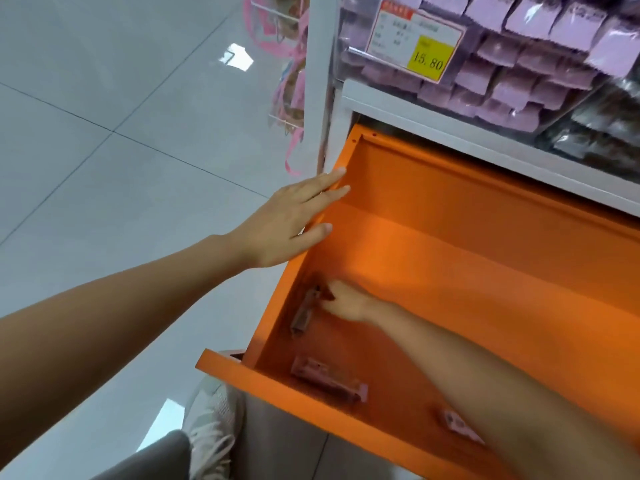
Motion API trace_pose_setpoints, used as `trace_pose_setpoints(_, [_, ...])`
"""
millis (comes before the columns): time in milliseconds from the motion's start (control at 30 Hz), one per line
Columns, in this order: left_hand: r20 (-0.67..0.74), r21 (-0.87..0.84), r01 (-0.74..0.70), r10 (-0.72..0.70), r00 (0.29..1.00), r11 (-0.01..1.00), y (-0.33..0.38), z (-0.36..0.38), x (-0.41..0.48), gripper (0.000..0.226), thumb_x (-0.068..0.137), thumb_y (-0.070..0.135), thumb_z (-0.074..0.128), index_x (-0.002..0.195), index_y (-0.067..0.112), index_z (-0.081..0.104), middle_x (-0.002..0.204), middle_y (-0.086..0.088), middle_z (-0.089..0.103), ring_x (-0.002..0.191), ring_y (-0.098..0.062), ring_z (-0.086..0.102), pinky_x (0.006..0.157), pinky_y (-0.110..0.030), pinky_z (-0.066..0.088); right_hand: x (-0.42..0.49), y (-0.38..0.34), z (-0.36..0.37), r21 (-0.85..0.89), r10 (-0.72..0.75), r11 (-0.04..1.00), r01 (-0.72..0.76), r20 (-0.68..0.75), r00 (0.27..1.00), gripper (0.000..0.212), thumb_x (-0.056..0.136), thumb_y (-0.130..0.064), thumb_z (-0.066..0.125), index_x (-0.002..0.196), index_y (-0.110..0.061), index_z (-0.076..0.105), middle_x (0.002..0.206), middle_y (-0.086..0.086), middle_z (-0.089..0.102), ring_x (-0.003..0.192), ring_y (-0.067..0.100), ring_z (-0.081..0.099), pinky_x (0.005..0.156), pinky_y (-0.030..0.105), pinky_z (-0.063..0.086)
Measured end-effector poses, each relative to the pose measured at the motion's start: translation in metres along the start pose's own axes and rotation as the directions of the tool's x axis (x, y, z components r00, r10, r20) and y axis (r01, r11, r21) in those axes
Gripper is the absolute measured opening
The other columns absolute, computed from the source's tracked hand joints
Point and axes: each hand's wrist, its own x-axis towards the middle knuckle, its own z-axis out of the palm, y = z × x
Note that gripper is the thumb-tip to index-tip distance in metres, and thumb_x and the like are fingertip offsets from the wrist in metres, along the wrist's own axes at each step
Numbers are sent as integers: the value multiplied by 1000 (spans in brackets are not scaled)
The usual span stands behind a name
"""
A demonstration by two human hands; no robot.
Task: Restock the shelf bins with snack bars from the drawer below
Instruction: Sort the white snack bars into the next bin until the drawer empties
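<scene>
— Down in the orange drawer [485, 237], where's the right hand [346, 301]?

— Deep at the left side, close to the wall. Its fingers are curled round the far end of a brown snack bar [304, 313] and pinch it. That part is blurred, so I can't say more about the grip. The bar lies lengthwise along the drawer's left wall.

— And the left hand [291, 223]?

— Flat on the drawer's left rim, fingers straight and a little spread, holding nothing. The fingertips reach over the edge toward the inside.

— Any other bars?

— Two. A second bar [329, 379] lies on the drawer bottom near the front panel, well apart from the held one. A third bar [460, 426] sits farther right, half hidden under the right forearm.

— What's above?

— A white shelf with a clear bin [502, 74] packed with pale purple packets. A price tag [415, 39] on its front reads 15.80. To its right, darker packets fill another bin.

— Below?

— Grey tiled floor [104, 133], and a light shoe [214, 427] beside the drawer's front corner.
</scene>
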Motion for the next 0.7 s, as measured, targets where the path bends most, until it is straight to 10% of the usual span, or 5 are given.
trace_pose_setpoints(167, [-8, 7, 3, -3, 1000, 1000, 1, 0, 1, 56, 98, 34, 41, 151, 18, 34, 163, 1, 16, 149, -13, 19, 118, -40, 23, 2, 6, 7, 12, 141, 990, -142, -194, 971, 26, 87, -21, 65, 107, -15, 48, 98, 5, 57, 90, 23, 56, 69, 29, 36])
trace_pose_setpoints(700, [10, 81, 43, -44, 999, 996, 9, -7, 5, 49, 93, 39, 44, 138, 20, 53, 159, -1, 27, 141, -22, 35, 111, -42, 29, -13, 34, -30, 542, 302, 827, -145, -212, 929, 30, 88, -16, 71, 81, -20, 42, 79, 6, 57, 66, 17, 58, 61, 30, 46])
